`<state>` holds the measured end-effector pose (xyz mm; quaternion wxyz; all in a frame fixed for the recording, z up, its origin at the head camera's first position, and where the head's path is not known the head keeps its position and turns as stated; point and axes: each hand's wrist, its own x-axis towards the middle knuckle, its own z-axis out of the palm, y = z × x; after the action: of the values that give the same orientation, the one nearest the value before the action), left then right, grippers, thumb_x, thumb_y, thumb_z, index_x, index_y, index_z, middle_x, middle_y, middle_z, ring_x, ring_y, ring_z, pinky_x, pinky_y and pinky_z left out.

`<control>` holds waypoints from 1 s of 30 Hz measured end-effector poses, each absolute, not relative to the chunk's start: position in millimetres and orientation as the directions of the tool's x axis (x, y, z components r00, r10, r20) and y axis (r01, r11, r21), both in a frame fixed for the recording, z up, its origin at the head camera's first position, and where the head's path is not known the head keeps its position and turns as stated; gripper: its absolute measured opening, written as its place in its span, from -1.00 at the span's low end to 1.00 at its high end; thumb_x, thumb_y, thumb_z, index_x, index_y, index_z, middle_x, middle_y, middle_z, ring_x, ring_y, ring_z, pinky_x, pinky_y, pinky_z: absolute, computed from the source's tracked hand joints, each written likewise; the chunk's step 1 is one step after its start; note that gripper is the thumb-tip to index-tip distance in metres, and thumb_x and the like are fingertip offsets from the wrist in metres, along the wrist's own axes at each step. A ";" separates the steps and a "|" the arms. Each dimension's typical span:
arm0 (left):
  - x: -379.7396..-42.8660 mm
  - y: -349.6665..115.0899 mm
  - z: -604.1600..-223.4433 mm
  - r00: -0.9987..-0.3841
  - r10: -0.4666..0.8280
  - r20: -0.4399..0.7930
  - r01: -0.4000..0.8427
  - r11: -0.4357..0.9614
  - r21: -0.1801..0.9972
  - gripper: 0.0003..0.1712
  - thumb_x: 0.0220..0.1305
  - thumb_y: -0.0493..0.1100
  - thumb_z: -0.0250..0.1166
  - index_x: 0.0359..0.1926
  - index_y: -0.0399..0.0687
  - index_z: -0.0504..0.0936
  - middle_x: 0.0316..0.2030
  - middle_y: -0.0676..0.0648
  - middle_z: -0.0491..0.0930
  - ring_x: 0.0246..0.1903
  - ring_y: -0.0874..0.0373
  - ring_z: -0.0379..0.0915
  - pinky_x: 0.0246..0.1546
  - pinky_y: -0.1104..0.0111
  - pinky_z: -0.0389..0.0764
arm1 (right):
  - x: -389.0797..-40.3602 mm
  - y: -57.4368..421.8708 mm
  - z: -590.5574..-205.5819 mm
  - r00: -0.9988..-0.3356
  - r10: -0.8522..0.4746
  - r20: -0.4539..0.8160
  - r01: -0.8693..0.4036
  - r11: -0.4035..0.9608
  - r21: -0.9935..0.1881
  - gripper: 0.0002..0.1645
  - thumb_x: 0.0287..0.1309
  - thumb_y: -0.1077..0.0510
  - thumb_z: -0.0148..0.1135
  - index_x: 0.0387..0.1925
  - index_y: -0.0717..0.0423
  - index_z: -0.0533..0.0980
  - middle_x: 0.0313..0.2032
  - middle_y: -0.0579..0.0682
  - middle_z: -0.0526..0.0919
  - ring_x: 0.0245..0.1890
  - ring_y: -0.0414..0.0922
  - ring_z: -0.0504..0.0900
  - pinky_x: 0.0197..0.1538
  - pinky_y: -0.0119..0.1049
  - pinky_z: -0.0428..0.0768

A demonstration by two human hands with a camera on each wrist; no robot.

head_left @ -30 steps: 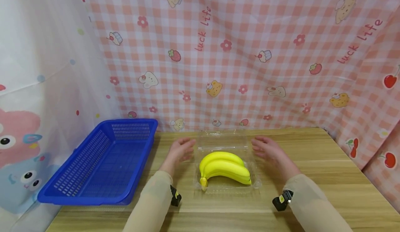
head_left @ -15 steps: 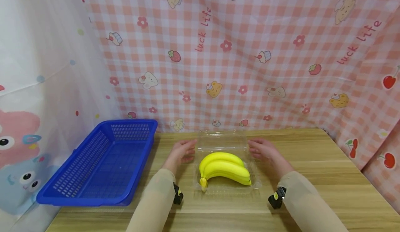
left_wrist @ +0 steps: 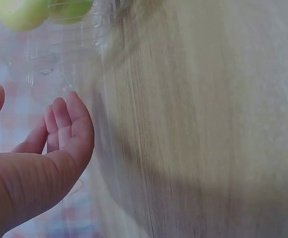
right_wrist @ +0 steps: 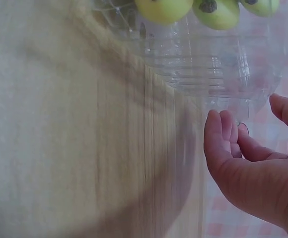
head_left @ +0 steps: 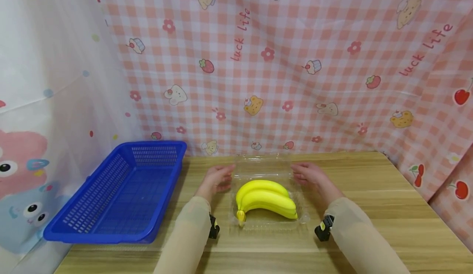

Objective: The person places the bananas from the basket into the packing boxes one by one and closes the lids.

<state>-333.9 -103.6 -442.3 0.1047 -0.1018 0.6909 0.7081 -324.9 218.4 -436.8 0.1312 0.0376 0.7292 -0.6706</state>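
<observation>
A bunch of yellow bananas (head_left: 267,197) lies in a clear plastic clamshell box (head_left: 267,226), stem toward the near left corner. The box's transparent lid (head_left: 263,168) is hinged back on the far side. At the lid's left edge is my left hand (head_left: 216,179), thumb apart from gently bent fingers (left_wrist: 73,130). Mirroring it on the right, my right hand (head_left: 314,176) has its fingertips right at the lid's other edge. Neither hand grips anything. In the right wrist view, dark banana tips (right_wrist: 207,6) show through the clear plastic wall.
To the left stands a blue plastic basket (head_left: 127,202) with slotted sides. The wooden table (head_left: 373,208) ends at a pink checked curtain (head_left: 281,85) behind, with a white patterned curtain (head_left: 70,114) along the left.
Both hands have moved inward, toward the two sides of the plastic lid. The bananas, the box and the basket have stayed in place.
</observation>
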 end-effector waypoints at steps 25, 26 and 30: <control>-340.7 -96.5 -437.6 -0.978 -0.006 -0.209 -0.206 -0.143 0.968 -0.56 0.32 -0.19 0.33 0.16 -0.25 0.50 -0.09 -0.12 0.56 -0.19 0.10 0.52 -0.22 0.31 0.67 | -326.8 217.0 -426.9 -0.986 -0.074 -0.149 0.152 -0.031 -0.988 -0.50 0.43 0.27 0.05 0.24 0.51 0.22 -0.16 0.01 0.49 -0.26 -0.22 0.55 -0.07 -0.35 0.64; -341.2 -95.9 -436.9 -0.982 -0.009 -0.188 -0.185 -0.144 0.972 -0.56 0.32 -0.20 0.32 0.16 -0.26 0.50 -0.08 -0.13 0.57 -0.19 0.10 0.52 -0.22 0.31 0.67 | -326.5 217.1 -425.6 -0.988 -0.072 -0.136 0.139 -0.040 -0.989 -0.49 0.42 0.28 0.04 0.25 0.52 0.21 -0.17 -0.02 0.48 -0.26 -0.23 0.55 -0.06 -0.36 0.63; -342.2 -93.5 -433.4 -0.991 -0.024 -0.129 -0.124 -0.149 0.981 -0.55 0.33 -0.24 0.30 0.19 -0.30 0.50 -0.08 -0.13 0.56 -0.21 0.10 0.50 -0.30 0.34 0.66 | -326.1 216.4 -422.5 -0.994 -0.055 -0.099 0.101 -0.040 -0.994 -0.43 0.42 0.29 0.02 0.33 0.51 0.16 -0.13 -0.02 0.44 -0.25 -0.26 0.54 -0.07 -0.40 0.62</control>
<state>-342.2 -93.5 -433.4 0.0332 -0.0570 0.6515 0.7557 -326.1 216.4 -422.5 0.0539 0.0167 0.6908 -0.7209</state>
